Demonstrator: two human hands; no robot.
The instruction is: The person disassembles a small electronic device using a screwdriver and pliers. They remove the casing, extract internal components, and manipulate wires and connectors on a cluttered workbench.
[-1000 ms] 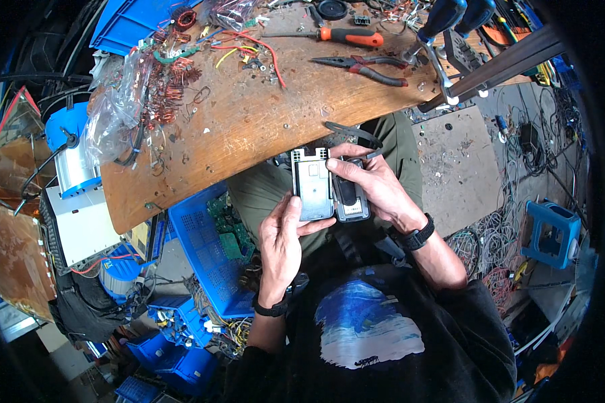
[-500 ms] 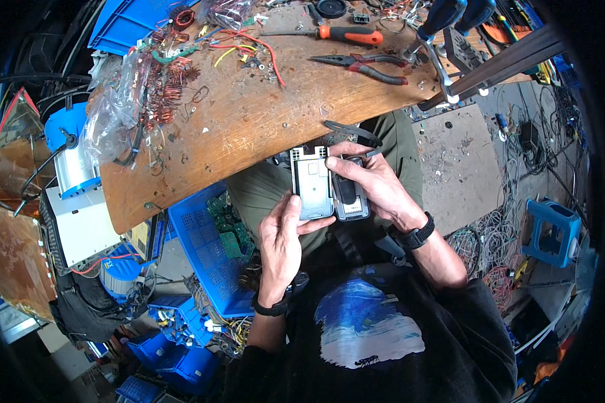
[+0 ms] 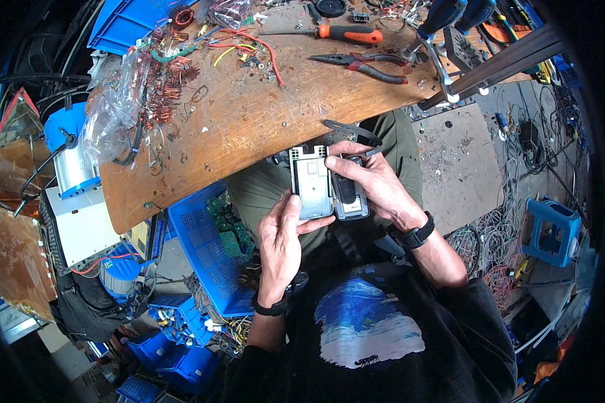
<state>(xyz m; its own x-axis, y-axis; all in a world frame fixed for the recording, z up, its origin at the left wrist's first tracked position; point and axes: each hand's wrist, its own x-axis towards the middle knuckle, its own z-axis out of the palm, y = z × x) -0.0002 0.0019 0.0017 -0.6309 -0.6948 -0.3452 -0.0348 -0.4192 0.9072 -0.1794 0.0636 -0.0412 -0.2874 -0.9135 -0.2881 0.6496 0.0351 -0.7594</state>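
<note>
While the left hand pinches a grey back cover, the right hand clasps a dark handset, perhaps a radio, just beside it, below the table edge.

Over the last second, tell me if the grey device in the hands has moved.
No. The grey device sits just as it did against the wooden bench's edge, held between the left hand and right hand.

Both hands raised, fingers curled.
</note>
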